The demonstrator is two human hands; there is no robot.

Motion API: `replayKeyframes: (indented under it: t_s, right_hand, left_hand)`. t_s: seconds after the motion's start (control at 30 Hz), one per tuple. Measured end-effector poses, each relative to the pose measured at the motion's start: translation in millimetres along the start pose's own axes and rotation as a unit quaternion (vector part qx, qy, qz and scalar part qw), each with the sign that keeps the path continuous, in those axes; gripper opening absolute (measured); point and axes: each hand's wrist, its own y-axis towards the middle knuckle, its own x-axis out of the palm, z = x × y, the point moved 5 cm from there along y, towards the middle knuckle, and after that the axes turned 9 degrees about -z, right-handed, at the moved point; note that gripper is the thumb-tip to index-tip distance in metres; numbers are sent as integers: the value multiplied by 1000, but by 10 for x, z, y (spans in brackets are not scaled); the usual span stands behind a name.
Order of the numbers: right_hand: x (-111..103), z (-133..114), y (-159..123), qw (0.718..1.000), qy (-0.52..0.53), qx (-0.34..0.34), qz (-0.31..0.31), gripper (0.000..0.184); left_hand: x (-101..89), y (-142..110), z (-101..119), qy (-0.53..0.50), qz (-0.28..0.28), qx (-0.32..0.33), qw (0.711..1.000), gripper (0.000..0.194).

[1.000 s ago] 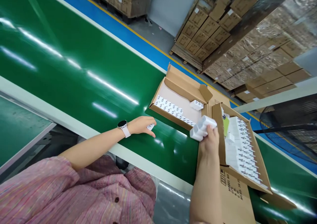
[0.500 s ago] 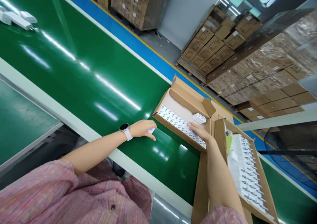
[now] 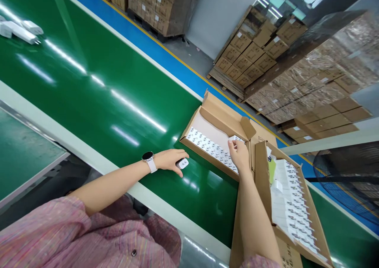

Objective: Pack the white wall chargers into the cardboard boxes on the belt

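My left hand (image 3: 168,160), with a round-faced watch (image 3: 147,156) on its wrist, rests at the edge of the green conveyor belt (image 3: 103,98). It is shut on a small white plug adapter (image 3: 182,163). My right hand (image 3: 238,154) is over an open cardboard carton (image 3: 220,112), its fingers pinched on a white adapter (image 3: 237,138), partly hidden by them. Rows of white packaged adapters (image 3: 209,146) fill the carton's floor. A second open carton (image 3: 262,173), packed with similar white units (image 3: 288,206), lies under my right forearm's side.
Loose white adapters (image 3: 19,31) lie far along the belt. Past the belt run a blue floor strip and yellow line, then shrink-wrapped pallets of brown cartons (image 3: 242,58). A black fan guard (image 3: 343,177) stands at the right.
The white cluster in my right hand one second ago is gone. That hand went down flat onto the rows, then pinched the adapter at the carton's corner. The adapter in my left hand shows more.
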Motion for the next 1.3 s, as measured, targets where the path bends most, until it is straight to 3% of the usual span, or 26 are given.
replayKeyframes:
  t_s: [0.07,0.2,0.27,0.37,0.47,0.53,0.63,0.7,0.73,0.8,0.9,1.0,1.1,1.2,1.3]
  right_hand:
    - [64,-354,-175,999,23,-46,12,62]
    - [468,-1120,-648,970,31,-183,-155,47]
    - [654,-1317,-821,958,17,-198,-208,46]
    - [825,-1376,-934,950,12,-187,-248,27]
    - [808,-1279,-958,944,32,-185,-270,15]
    - [640,-1119,-911,948,71,-178,-255,22]
    - [135,-613,-668,979,118,-120,-114,39]
    - [-238,-140,-456,995,80,-60,22,44]
    - [-355,100,-351,998,44,-23,50,43]
    - [-431,532,-173,998,4,48,38,36]
    - [-252,907,-55,994,30,90,-52,31]
    - [-66,1013,-74,991,63,89,-79,31]
    - [-62,1065,-139,990,84,106,-35,34]
    - [-90,1029,-300,983,90,143,71,38]
    - [70,726,-695,938,125,162,280,35]
  left_hand:
    - [-13,-13,16,-13,-2,4,1000,79]
    - [-64,-32,4,-8,-3,2,1000,75]
    - [-93,-37,-16,14,-3,-3,1000,67]
    - [-119,-44,-39,52,-2,-17,999,60]
    - [-121,-50,-34,63,5,-18,998,57]
    - [-116,-50,-34,65,8,-19,998,57]
    - [-108,-41,-57,67,9,-26,997,55]
    - [-107,-31,-81,68,10,-30,997,53]
    - [-108,-27,-93,69,11,-33,997,52]
    - [-109,-19,-111,71,13,-36,997,50]
    - [-112,-16,-123,72,19,-36,997,48]
    - [-118,-20,-126,75,29,-36,996,48]
    - [-123,-23,-128,75,42,-33,996,44]
    - [-133,-30,-121,70,64,-24,995,36]
    - [-155,-63,-107,64,101,-22,993,37]
